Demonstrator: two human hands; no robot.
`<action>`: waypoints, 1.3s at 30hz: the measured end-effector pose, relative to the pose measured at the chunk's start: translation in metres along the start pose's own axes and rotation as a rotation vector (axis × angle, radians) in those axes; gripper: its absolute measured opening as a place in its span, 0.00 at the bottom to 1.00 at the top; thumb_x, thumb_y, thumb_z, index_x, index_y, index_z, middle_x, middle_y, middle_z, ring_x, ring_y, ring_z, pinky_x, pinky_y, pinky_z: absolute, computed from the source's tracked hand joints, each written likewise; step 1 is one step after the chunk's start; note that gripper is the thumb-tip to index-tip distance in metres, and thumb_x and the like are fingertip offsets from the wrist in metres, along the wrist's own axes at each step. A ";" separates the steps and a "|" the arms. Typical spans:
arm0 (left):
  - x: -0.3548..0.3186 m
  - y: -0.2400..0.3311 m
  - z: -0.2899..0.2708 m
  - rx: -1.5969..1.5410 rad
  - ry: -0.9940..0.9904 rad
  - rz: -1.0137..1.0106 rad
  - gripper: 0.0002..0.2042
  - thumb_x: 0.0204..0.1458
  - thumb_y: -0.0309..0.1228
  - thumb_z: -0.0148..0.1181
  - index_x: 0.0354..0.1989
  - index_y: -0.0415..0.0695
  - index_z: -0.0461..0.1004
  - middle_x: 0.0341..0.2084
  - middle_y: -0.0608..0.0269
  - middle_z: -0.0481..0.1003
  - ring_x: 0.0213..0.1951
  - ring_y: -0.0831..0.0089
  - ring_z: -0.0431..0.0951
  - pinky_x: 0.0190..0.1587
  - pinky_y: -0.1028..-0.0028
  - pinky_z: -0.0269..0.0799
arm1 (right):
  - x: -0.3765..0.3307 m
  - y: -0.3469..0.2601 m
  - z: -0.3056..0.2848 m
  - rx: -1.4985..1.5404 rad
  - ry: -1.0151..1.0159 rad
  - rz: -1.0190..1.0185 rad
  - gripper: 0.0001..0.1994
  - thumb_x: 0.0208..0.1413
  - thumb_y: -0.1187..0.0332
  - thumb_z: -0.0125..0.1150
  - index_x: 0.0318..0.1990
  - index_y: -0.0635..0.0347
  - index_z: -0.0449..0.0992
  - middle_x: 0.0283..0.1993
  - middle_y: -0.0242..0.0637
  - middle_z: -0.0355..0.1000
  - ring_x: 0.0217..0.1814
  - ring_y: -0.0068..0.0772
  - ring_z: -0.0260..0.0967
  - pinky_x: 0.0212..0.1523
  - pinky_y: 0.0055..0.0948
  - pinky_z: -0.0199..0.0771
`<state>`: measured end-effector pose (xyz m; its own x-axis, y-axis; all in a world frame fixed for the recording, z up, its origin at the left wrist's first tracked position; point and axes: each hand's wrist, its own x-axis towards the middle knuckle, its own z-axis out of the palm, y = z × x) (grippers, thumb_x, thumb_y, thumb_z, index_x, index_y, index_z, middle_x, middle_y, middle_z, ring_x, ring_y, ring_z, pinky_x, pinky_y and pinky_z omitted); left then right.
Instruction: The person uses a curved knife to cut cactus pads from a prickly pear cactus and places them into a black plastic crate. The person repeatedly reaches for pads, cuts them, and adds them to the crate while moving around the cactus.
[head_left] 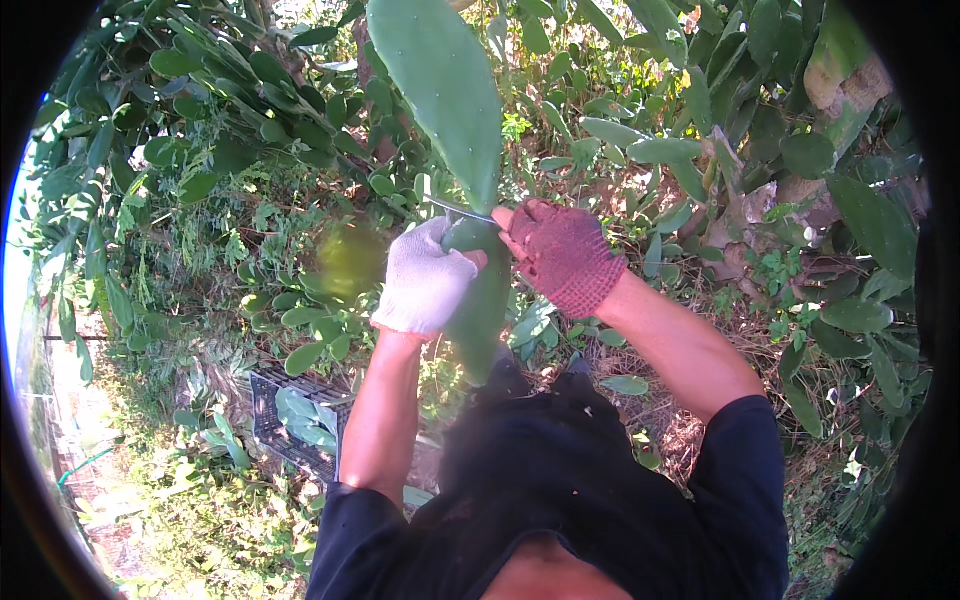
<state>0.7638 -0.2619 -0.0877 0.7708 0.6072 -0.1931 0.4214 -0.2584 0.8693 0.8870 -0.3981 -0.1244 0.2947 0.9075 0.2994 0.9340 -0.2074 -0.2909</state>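
A large green prickly pear cactus pad (445,90) hangs down from the top of the view, narrowing to a joint. Below that joint is a second pad (478,310), pointing toward my body. My left hand (428,275), in a pale glove with the thumb tip bare, is closed on the upper part of this lower pad. My right hand (560,255), in a dark red worn glove, is closed around a knife (462,211). Its thin blade lies across the joint, pointing left above my left hand. The handle is hidden in my right fist.
A black plastic crate (268,425) with cut cactus pads (306,416) in it stands on the ground at lower left. Dense cactus plants (860,230) grow on the right and on the far left. Dry grass and weeds cover the ground. A yellow-green blur (348,262) floats left of my left hand.
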 end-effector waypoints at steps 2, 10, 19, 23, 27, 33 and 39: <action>-0.004 -0.004 -0.004 -0.125 -0.078 -0.095 0.10 0.42 0.25 0.63 0.34 0.38 0.78 0.20 0.65 0.75 0.24 0.78 0.72 0.29 0.74 0.68 | -0.011 0.003 0.003 -0.049 -0.057 0.045 0.16 0.56 0.66 0.54 0.52 0.57 0.69 0.33 0.41 0.69 0.38 0.44 0.71 0.34 0.42 0.73; -0.008 0.003 -0.037 -0.203 -0.029 -0.019 0.11 0.42 0.19 0.63 0.36 0.40 0.79 0.26 0.69 0.77 0.27 0.82 0.73 0.31 0.77 0.70 | -0.055 0.028 0.039 0.039 0.122 0.223 0.17 0.59 0.63 0.52 0.54 0.56 0.72 0.37 0.45 0.74 0.35 0.45 0.75 0.37 0.41 0.77; -0.041 0.011 -0.069 0.032 0.091 0.022 0.13 0.43 0.23 0.67 0.40 0.38 0.78 0.26 0.66 0.77 0.29 0.82 0.74 0.33 0.77 0.71 | -0.120 0.023 0.056 0.594 0.376 0.678 0.15 0.59 0.63 0.55 0.49 0.61 0.75 0.29 0.38 0.69 0.32 0.31 0.69 0.34 0.32 0.68; -0.045 -0.007 -0.084 -0.027 0.316 0.098 0.13 0.39 0.23 0.72 0.35 0.39 0.80 0.26 0.68 0.76 0.29 0.79 0.73 0.34 0.76 0.69 | -0.120 0.009 0.063 0.862 0.397 0.749 0.12 0.60 0.62 0.55 0.44 0.60 0.76 0.24 0.27 0.64 0.23 0.20 0.62 0.25 0.24 0.63; -0.033 -0.045 -0.116 -0.790 0.439 0.107 0.18 0.46 0.19 0.57 0.49 0.36 0.75 0.40 0.58 0.78 0.40 0.68 0.78 0.45 0.73 0.74 | -0.116 -0.007 0.067 1.205 0.344 0.901 0.17 0.55 0.66 0.62 0.50 0.62 0.71 0.22 0.26 0.63 0.18 0.17 0.59 0.19 0.22 0.62; -0.044 -0.113 -0.138 -1.079 0.460 0.021 0.22 0.44 0.27 0.55 0.52 0.38 0.72 0.49 0.59 0.74 0.52 0.63 0.72 0.58 0.67 0.64 | -0.094 -0.045 0.074 1.653 -0.179 0.826 0.24 0.53 0.59 0.64 0.56 0.57 0.70 0.48 0.38 0.73 0.34 0.27 0.71 0.23 0.25 0.70; -0.073 -0.152 -0.134 -1.230 0.600 -0.119 0.24 0.44 0.27 0.55 0.54 0.39 0.70 0.50 0.58 0.73 0.53 0.61 0.71 0.60 0.64 0.62 | -0.062 -0.092 0.090 1.690 -0.531 0.753 0.27 0.47 0.60 0.68 0.55 0.60 0.71 0.37 0.37 0.75 0.25 0.24 0.70 0.24 0.23 0.72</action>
<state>0.5792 -0.1658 -0.1450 0.3044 0.8886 -0.3432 -0.4638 0.4530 0.7614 0.7648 -0.4019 -0.1979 0.0959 0.8824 -0.4606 -0.5691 -0.3310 -0.7527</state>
